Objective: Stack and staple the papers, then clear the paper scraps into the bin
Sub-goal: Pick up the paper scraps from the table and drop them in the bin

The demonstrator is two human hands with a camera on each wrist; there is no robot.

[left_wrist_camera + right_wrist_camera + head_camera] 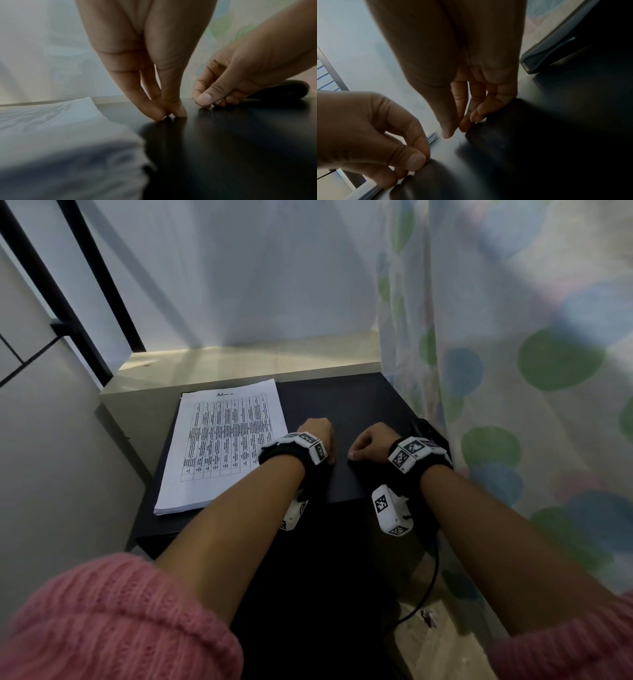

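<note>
- The stack of papers (219, 446) lies flat on the left part of the dark tabletop (346, 402), with a printed table on the top sheet.
- The left hand (317, 436) is just to the right of the stack, near its right edge, with its fingertips (158, 115) pointing down onto the tabletop.
- In the left wrist view the thumb and forefinger of this hand come together at the surface like a pinch; if something very small is between them, it is too small to tell.
- The right hand (371, 445) is close beside the left hand, apart from it, with its fingers curled and the tips (464, 125) also down on the tabletop.
- The thumb and forefinger of the right hand are pressed together near the surface; I cannot tell if they hold something.
- A dark stapler (556, 54) lies on the tabletop to the right of the right hand, near the tabletop's right edge.
- A curtain (513, 354) with green and blue dots hangs at the right side, beside the tabletop.
- Both forearms are bare, with pink knitted sleeves (120, 621) pushed up, and each wrist has a black band with white marker blocks.
</note>
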